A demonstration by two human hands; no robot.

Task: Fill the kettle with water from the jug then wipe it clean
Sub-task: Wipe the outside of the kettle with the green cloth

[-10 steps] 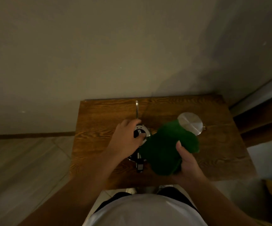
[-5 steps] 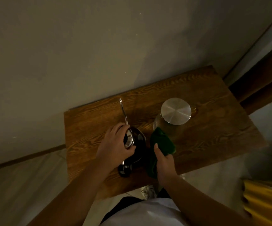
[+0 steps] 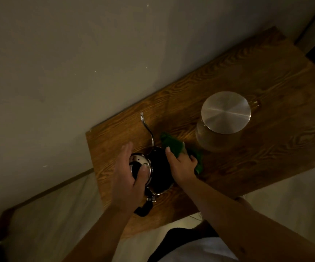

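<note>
A dark gooseneck kettle (image 3: 159,172) stands near the left front of the wooden table (image 3: 247,157), its thin spout curving away toward the wall. My left hand (image 3: 129,178) lies over the kettle's shiny lid, thumb pressed on top. My right hand (image 3: 181,167) grips a green cloth (image 3: 173,144) and presses it against the kettle's right side. The glass jug (image 3: 217,135) with a round metal lid stands to the right, apart from the cloth.
The wall runs close behind the table. The table's front edge sits just past the kettle's black handle (image 3: 143,208). Pale floor lies on both sides, and a dark wooden piece shows at the far right.
The view has tilted and swung left. My right hand has carried the cloth up along the kettle's right side toward the spout. My left hand stays on the lid.
</note>
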